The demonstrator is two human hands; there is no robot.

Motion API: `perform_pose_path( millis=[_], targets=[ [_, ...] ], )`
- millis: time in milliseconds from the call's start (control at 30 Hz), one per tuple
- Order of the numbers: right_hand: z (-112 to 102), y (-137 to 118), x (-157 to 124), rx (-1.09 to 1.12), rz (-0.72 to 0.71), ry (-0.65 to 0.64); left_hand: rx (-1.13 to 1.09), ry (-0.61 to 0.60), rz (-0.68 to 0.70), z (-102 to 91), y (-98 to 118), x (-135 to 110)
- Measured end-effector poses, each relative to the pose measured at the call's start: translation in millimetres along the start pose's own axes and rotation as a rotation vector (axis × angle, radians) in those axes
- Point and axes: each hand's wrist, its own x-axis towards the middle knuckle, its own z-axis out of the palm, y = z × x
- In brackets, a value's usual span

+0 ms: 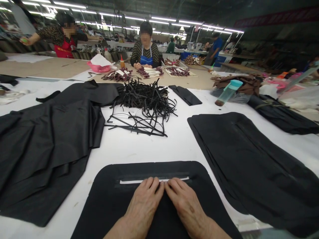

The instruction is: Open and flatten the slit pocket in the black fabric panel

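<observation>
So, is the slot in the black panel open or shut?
Open: white shows through the slot beside the left hand and the right hand.

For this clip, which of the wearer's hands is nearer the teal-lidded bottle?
Right. The right hand is on the slotted black panel, nearer the wearer than the teal-lidded bottle and left of it; the left hand is farther left.

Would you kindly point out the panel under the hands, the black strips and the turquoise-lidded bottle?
Panel (pixel 163 214): head view, bare middle.
Black strips (pixel 151 99): head view, pile's middle.
Turquoise-lidded bottle (pixel 226 94): head view, clear body.
</observation>
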Motion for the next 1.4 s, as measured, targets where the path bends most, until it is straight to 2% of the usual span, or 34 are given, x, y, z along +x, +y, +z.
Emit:
perform_pose_path(
  millis=[133,267,400,533,667,867,1000,1100,1233,1300,1400],
  targets=[
    [-3.6,1.2,-0.8,-0.028,-0.007,-0.004,0.054,0.046,0.046,1.6,-2.6,-6.0],
    [-9.4,4.8,-3.2,-0.029,0.004,-0.027,0.112,0.085,0.067,5.8,-15.4,-26.4],
    [-6.6,3.7,-4.7,-0.095,0.005,0.004,0.148,0.098,0.071,1.3,-27.0,-41.7],
    [1.4,-7.4,-1.5,-0.260,0.003,0.068,0.173,0.061,0.028,-6.7,-21.9,-36.8],
    [3.1,-16.8,1.9,-0.358,0.023,0.056,0.222,0.004,-0.035,-11.3,-10.3,-25.0],
    [-1.2,-7.3,-4.8,-0.271,0.022,0.023,0.154,0.011,-0.008,-11.1,-15.2,-22.4],
    [-3.7,-2.3,-5.9,-0.238,0.044,-0.003,0.121,-0.011,-0.047,-12.5,-21.0,-27.6],
    [-7.6,2.0,-8.0,-0.207,0.065,-0.009,0.114,0.054,-0.064,-7.5,-26.8,-37.6],
    [-11.3,13.6,-20.2,-0.207,0.057,0.060,0.126,0.162,0.002,-1.3,-41.0,-56.8],
    [-12.6,18.3,-25.8,-0.228,0.031,0.106,0.085,0.204,-0.005,-5.6,-49.6,-65.9],
    [-17.5,17.2,-24.3,-0.258,0.035,0.168,-0.089,0.219,-0.102,-22.2,-62.7,-75.1]
  ],
)
